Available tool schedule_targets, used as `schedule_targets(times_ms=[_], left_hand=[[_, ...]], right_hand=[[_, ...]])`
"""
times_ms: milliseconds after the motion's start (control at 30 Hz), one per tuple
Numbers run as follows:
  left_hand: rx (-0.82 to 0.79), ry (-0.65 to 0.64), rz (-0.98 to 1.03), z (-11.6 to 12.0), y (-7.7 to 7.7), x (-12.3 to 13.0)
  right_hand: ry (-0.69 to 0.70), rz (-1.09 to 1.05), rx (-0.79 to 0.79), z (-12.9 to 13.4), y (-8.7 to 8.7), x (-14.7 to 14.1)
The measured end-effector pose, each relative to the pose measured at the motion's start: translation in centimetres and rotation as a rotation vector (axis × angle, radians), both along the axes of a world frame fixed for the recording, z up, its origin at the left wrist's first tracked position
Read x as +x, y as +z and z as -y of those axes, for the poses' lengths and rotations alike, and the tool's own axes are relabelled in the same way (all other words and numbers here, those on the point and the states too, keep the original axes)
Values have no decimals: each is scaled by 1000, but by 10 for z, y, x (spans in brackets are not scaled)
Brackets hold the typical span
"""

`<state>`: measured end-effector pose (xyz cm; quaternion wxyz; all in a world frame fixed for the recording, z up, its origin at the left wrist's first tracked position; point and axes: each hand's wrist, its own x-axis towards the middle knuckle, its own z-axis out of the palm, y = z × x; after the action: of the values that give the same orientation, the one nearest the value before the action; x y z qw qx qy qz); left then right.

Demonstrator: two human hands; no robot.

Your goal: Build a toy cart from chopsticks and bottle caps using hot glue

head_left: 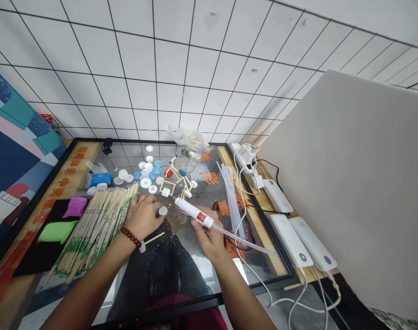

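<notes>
across the scene, a black-framed glass tabletop [184, 270]. at left, a broad spread of wooden sticks [95, 229]. near the middle, a right hand [209, 236], wrapped around a white glue gun [195, 213] pointing far and left, with a translucent glue stick [250, 242] trailing from its rear. probably light and stiff in the barrel, bendy in the tail; best gripped mid-barrel, clear of a possibly hot tip. to the left, a left hand [145, 213], pinching a small white-faced disc [162, 211]; likely light, hard and easiest held by its edge. just far of the tip, a stick model [174, 174], likely fragile at the joints; cannot tell about contact. farther left, loose bottle caps [146, 182]. for writing, orange chinese characters [224, 207] at left and right, with "中" apparently legible at left; on the caps, nothing readable.
</notes>
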<state>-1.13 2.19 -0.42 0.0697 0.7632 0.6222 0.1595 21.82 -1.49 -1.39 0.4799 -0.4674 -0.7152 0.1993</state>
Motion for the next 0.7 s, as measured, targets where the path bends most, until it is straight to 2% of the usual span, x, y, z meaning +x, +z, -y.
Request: schedule_targets(times_ms=[233,500,700], left_hand=[[63,34,300,5,14,-6],[315,-17,269,11,17,-4],[363,-42,264,11,17,-6]], right_hand=[[35,70,-9,0,3,-1],[97,142,19,-1,5,-6],[114,177,22,1,6,-4]])
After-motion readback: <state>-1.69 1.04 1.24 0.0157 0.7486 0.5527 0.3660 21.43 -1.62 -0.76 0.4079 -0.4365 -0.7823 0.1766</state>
